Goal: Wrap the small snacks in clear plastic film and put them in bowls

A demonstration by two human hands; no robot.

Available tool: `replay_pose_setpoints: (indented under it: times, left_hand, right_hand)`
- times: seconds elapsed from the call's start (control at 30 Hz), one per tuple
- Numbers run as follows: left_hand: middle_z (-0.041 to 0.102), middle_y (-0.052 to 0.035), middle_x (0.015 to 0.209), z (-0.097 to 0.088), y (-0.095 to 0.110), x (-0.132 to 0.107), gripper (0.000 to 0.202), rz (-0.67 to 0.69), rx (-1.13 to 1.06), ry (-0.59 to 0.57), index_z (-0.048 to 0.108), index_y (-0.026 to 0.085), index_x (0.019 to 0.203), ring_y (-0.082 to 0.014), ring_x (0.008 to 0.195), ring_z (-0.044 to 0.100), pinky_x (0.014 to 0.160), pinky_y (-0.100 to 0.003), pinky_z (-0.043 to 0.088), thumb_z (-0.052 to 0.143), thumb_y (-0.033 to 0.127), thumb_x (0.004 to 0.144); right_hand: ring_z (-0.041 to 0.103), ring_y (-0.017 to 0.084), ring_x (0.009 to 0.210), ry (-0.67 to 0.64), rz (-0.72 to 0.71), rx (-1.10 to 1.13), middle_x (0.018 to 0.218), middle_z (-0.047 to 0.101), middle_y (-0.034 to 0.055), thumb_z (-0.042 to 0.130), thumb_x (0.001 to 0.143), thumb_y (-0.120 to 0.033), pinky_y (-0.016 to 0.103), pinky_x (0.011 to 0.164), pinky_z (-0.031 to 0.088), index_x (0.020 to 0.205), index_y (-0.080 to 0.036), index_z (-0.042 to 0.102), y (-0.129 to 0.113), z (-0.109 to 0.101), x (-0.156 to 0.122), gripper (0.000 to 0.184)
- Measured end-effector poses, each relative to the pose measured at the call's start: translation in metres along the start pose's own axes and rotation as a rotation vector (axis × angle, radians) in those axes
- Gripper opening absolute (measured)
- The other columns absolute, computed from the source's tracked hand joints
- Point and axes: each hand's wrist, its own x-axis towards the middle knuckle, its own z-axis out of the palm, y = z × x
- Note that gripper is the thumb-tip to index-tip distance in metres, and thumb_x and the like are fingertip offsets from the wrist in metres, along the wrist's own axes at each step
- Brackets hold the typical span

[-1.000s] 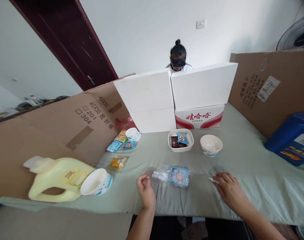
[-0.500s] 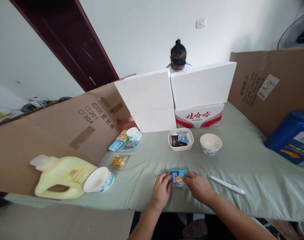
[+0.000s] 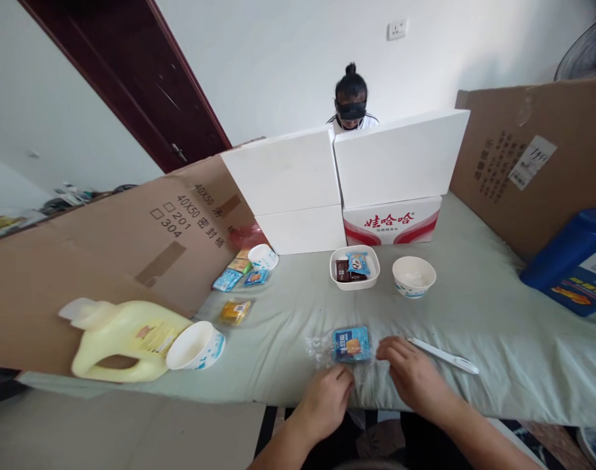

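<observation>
A small blue snack packet (image 3: 352, 344) with a clear, crinkled wrapper on its left side lies flat near the table's front edge. My left hand (image 3: 327, 397) is just below it, fingers curled and pressed together; whether anything is pinched in them is hidden. To the right of the packet is my right hand (image 3: 411, 373), fingers bent but loosely apart, with nothing in them. A white cutter-like tool (image 3: 444, 356) rests on the cloth beyond that hand. Farther back, a white tray (image 3: 334, 281) holds a blue-wrapped snack (image 3: 358, 263) and dark brown packets (image 3: 343, 271).
A paper bowl (image 3: 414, 287) stands right of the tray. At left are a yellow jug (image 3: 131, 346), a tilted paper bowl (image 3: 204, 356), a yellow packet (image 3: 235, 311) and several snacks near another bowl (image 3: 263, 256). White boxes (image 3: 298, 189) form a wall before a blindfolded person (image 3: 350, 98). A blue bottle (image 3: 572, 267) stands right.
Both hands have let go of the blue packet. My left hand has drawn back toward me and my right hand has shifted slightly right. The packet now lies fully visible.
</observation>
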Motion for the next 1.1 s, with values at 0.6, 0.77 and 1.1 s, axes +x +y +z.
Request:
replay_pose_setpoints:
  times: [0.6, 0.77, 1.1]
  left_hand:
    - [0.048, -0.0089, 0.136, 0.008, -0.005, 0.049, 0.064, -0.044, 0.234, 0.133, 0.044, 0.026, 0.137, -0.0323, 0.123, 0.047, 0.100, -0.050, 0.043, 0.062, 0.012, 0.077]
    - [0.046, -0.0122, 0.137, 0.014, -0.015, 0.058, 0.061, -0.128, 0.180, 0.133, 0.047, 0.021, 0.134, -0.0319, 0.123, 0.049, 0.102, -0.048, 0.043, 0.069, 0.018, 0.077]
    - [0.054, -0.0082, 0.125, 0.000, -0.020, 0.053, 0.046, -0.068, 0.050, 0.126, 0.051, 0.024, 0.127, -0.0242, 0.114, 0.054, 0.099, -0.041, 0.047, 0.053, 0.010, 0.083]
  right_hand:
    - [0.056, 0.032, 0.102, -0.015, 0.226, -0.510, 0.110, 0.061, 0.0130, 0.087, 0.059, -0.038, 0.045, 0.087, 0.046, 0.130, -0.015, 0.050, -0.001, 0.038, 0.003, 0.083]
    - [0.056, 0.027, 0.102, -0.022, 0.184, -0.442, 0.106, 0.063, 0.0097, 0.074, 0.077, -0.033, 0.040, 0.087, 0.047, 0.112, -0.017, 0.061, 0.011, 0.043, 0.007, 0.040]
    - [0.059, 0.028, 0.099, -0.106, 0.322, -0.514, 0.111, 0.063, 0.0144, 0.057, 0.085, -0.018, 0.039, 0.082, 0.049, 0.126, -0.012, 0.056, 0.029, 0.048, 0.011, 0.042]
